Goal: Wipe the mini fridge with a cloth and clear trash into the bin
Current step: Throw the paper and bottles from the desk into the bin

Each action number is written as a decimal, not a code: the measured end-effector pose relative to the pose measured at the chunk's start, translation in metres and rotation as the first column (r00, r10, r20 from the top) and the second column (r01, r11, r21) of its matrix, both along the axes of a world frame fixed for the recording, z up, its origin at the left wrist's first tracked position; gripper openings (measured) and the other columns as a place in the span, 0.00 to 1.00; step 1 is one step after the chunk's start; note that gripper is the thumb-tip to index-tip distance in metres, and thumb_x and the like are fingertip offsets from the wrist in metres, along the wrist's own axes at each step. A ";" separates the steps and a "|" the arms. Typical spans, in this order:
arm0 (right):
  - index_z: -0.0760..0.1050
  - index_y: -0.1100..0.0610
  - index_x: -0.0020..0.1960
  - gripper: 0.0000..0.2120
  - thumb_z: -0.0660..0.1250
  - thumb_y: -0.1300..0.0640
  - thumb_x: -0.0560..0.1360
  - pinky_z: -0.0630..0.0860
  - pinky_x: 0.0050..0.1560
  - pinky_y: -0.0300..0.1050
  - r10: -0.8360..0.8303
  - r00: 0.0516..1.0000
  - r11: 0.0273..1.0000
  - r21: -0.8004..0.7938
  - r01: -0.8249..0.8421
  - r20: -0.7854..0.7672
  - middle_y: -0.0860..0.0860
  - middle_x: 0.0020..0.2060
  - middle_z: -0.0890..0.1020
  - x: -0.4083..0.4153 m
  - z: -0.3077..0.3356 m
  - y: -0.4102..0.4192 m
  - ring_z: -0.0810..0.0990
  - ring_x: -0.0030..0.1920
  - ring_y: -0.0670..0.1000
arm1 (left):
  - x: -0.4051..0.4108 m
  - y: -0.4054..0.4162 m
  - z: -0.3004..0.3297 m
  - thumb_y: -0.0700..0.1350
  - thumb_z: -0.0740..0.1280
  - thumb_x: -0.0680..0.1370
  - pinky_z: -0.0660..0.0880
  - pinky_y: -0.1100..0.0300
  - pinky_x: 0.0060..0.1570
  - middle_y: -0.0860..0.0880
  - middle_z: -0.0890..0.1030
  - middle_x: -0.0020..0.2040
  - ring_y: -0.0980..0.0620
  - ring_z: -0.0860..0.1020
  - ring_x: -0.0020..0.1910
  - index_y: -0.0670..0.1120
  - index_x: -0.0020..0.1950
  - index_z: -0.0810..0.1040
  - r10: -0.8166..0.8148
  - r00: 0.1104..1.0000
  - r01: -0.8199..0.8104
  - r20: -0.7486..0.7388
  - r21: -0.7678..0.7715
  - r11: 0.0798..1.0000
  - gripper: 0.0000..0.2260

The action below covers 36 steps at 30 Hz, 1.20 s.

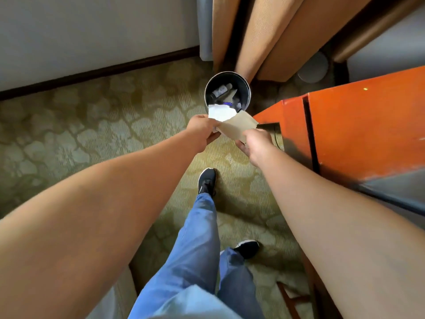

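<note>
Above the bin (227,88), left hand (202,130) pinches white paper (219,112); right hand (255,143) grips a tan sheet (239,126).

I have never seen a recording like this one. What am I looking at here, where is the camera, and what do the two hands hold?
There is no robot here, only a person. The one picture comes from a camera worn on the head, looking down, so you see the person's own arms, jeans and shoes. The left hand pinches a white paper. The right hand holds a beige paper in its fingers. Both papers are held just in front of a round dark bin that stands on the patterned carpet. The bin already has trash in it, including what looks like a bottle. An orange cabinet stands to the right and curtains hang behind the bin.
</note>
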State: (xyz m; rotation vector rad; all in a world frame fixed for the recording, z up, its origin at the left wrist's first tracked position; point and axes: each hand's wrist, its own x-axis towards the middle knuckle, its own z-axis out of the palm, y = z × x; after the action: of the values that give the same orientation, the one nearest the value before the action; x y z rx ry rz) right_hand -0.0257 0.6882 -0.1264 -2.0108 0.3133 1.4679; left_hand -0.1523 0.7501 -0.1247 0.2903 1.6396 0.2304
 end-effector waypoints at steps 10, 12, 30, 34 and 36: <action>0.74 0.55 0.63 0.13 0.67 0.58 0.78 0.83 0.52 0.47 0.183 0.983 0.978 -0.094 -0.186 -0.032 0.52 0.58 0.78 0.017 -0.086 0.075 0.80 0.57 0.54 | 0.013 0.047 -0.080 0.44 0.72 0.79 0.82 0.52 0.55 0.47 0.77 0.56 0.47 0.81 0.54 0.44 0.63 0.76 -0.135 0.990 0.131 -0.029 -0.110 0.985 0.14; 0.73 0.54 0.66 0.16 0.66 0.57 0.79 0.82 0.54 0.47 0.217 0.974 0.968 -0.112 -0.224 -0.071 0.51 0.56 0.76 0.017 -0.087 0.072 0.79 0.57 0.53 | 0.012 0.041 -0.084 0.45 0.71 0.80 0.82 0.53 0.55 0.49 0.77 0.55 0.48 0.80 0.56 0.44 0.62 0.76 -0.160 0.986 0.153 -0.048 -0.123 0.981 0.13; 0.72 0.55 0.61 0.10 0.63 0.56 0.81 0.82 0.42 0.45 0.257 0.964 0.966 -0.004 -0.258 -0.064 0.53 0.55 0.80 0.044 0.059 -0.059 0.84 0.49 0.52 | 0.060 -0.087 0.051 0.44 0.65 0.83 0.80 0.53 0.60 0.48 0.82 0.58 0.50 0.82 0.53 0.44 0.58 0.76 -0.243 0.969 0.243 0.037 0.003 0.970 0.06; 0.73 0.56 0.61 0.10 0.62 0.56 0.81 0.82 0.45 0.46 0.249 0.968 0.969 0.020 -0.248 -0.030 0.53 0.55 0.81 0.053 0.105 -0.124 0.84 0.50 0.52 | 0.065 -0.143 0.092 0.44 0.64 0.83 0.79 0.54 0.60 0.48 0.81 0.56 0.51 0.81 0.50 0.44 0.58 0.76 -0.295 0.953 0.293 0.067 0.043 0.955 0.06; 0.73 0.56 0.61 0.09 0.62 0.57 0.81 0.82 0.49 0.46 0.230 0.973 0.973 0.037 -0.229 -0.024 0.53 0.55 0.80 0.055 0.126 -0.160 0.84 0.52 0.53 | 0.068 -0.175 0.111 0.43 0.64 0.83 0.79 0.53 0.61 0.48 0.81 0.56 0.51 0.80 0.50 0.43 0.62 0.76 -0.315 0.946 0.311 0.081 0.059 0.948 0.09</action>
State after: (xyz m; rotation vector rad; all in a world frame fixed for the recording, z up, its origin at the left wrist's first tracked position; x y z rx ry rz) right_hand 0.0291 0.5283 -0.0004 -2.0551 0.0667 1.6306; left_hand -0.0847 0.5751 -0.0140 0.5628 1.4771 0.0376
